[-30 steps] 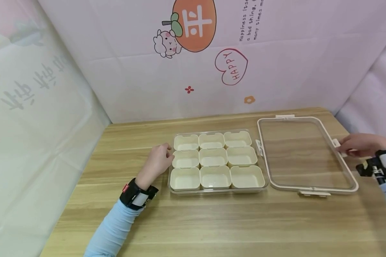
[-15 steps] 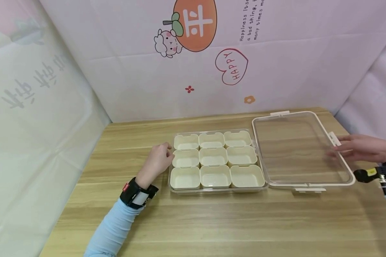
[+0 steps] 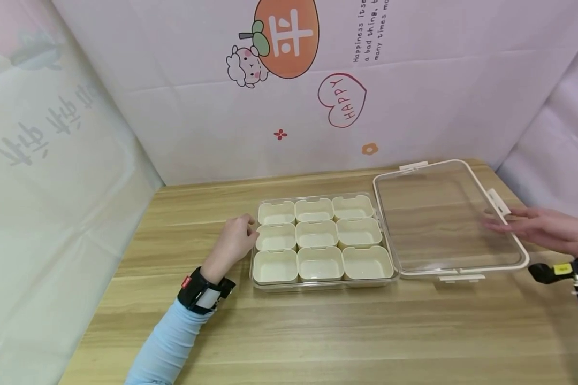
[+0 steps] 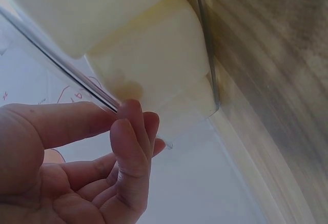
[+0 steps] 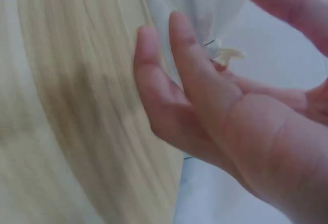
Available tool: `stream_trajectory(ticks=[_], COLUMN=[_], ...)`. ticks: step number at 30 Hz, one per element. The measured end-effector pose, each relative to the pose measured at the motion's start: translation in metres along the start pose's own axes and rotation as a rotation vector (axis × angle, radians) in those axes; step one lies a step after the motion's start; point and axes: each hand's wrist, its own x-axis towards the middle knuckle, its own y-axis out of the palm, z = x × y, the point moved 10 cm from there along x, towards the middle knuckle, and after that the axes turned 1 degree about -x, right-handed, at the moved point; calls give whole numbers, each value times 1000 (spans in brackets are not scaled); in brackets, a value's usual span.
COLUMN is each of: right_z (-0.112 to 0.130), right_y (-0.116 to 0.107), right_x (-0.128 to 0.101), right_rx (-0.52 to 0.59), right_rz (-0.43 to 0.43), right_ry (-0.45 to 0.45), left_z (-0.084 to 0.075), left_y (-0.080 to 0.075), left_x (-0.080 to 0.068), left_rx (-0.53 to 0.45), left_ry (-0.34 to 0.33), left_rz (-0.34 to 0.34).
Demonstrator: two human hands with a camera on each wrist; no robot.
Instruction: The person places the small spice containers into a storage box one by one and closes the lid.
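A clear plastic box (image 3: pixel 325 287) stands on the table, holding several cream cups (image 3: pixel 316 233) in rows. My left hand (image 3: pixel 235 240) is at its left side; in the left wrist view the thumb and fingertips pinch the box's rim (image 4: pixel 89 84). Right of the box, a clear lid (image 3: pixel 448 219) with a white frame and clips is tilted, its right side raised. Its left edge overlaps the box's right rim. My right hand (image 3: pixel 549 229) supports the lid's right edge from below, with fairly straight fingers (image 5: pixel 192 62); part of the fingers shows through the clear panel.
The wooden table (image 3: pixel 347 337) extends in front of the box and to the left. A white printed cloth (image 3: pixel 197 123) hangs behind the table's back edge. More white cloth (image 3: pixel 62 214) closes off the left side.
The lid has shifted left to the box's rim and its right side has risen. My right hand has gone from gripping the side clip to beneath the edge. The left hand stays put.
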Motion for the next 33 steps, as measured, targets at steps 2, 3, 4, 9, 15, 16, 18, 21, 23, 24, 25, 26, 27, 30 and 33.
stream_trajectory(ticks=[2,3,4,9,15,16,18,21,23,24,25,26,27,30,33], right_z=[-2,-3,-4,-11,-18,-19,-20,-19,-19,-19,-20,-21,-22,-25,-25], right_y=[2,5,5,15,12,10,6,0,-6,-8,-11,-13,-14,-12,-11], right_x=[0,0,0,2,1,1,0,-1,0,0,0,-1,-1,-4,-6], right_rx=[-27,-30,-49,-9,-109,-116,-151,-188,-225,-246,-252,-252,-240,-116,1], right_rz=[11,32,34,138,148,138,123,108,83,72,60,59,59,112,142], right_ry=[-12,-14,-14,-1,-2,-7,-26,-54,-66,-69,-66,-63,-64,-60,-63], left_z=[1,2,2,3,4,4,4,4,4,4,4,3,3,2,2], left_y=[0,-1,-1,-3,-3,-2,-1,-1,-1,-1,-1,-1,0,1,1], left_x=[0,0,0,0,-1,-1,-1,-1,-1,-1,-1,-1,-2,-2,-1], left_rx=[-2,-3,-5,-8,-4,-4,-6,-11,-13,-13,-14,-14,-17,-22,-26], left_ry=[-1,-3,-4,-16,-28,-29,-30,-33,-35,-36,-36,-34,-32,-30,-28], left_rz=[0,0,-2,-7,-2,1,4,6,6,6,8,10,14,22,22])
